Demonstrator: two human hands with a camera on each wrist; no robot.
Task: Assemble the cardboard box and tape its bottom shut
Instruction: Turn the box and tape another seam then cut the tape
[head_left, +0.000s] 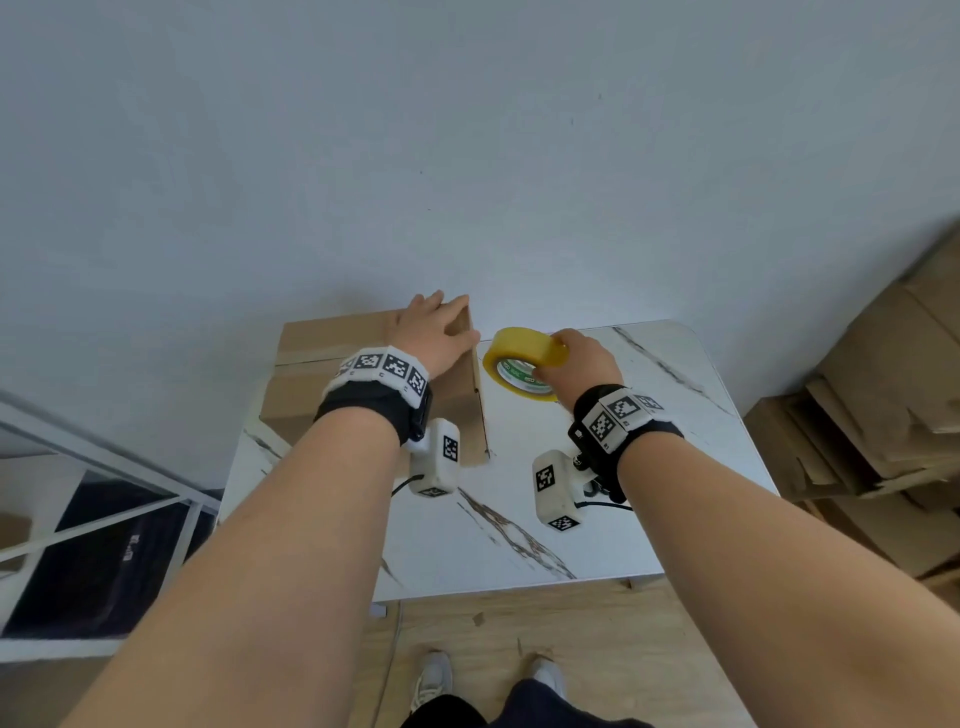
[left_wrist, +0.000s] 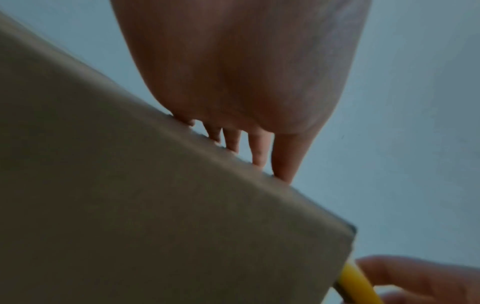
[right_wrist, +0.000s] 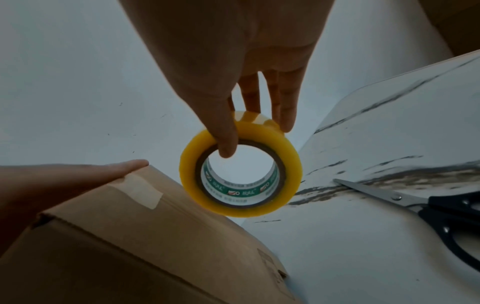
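A brown cardboard box stands on the left part of the marble table, with a strip of clear tape across its upper face and down its side. My left hand lies flat on the box's top near its right edge, fingers straight. Just right of the box, my right hand holds a yellow tape roll above the table, thumb through the core and fingers on the outer rim.
Black-handled scissors lie on the table right of the roll. Flattened cardboard is stacked on the floor at the right. A white metal frame stands at the left. A grey wall is directly behind the table.
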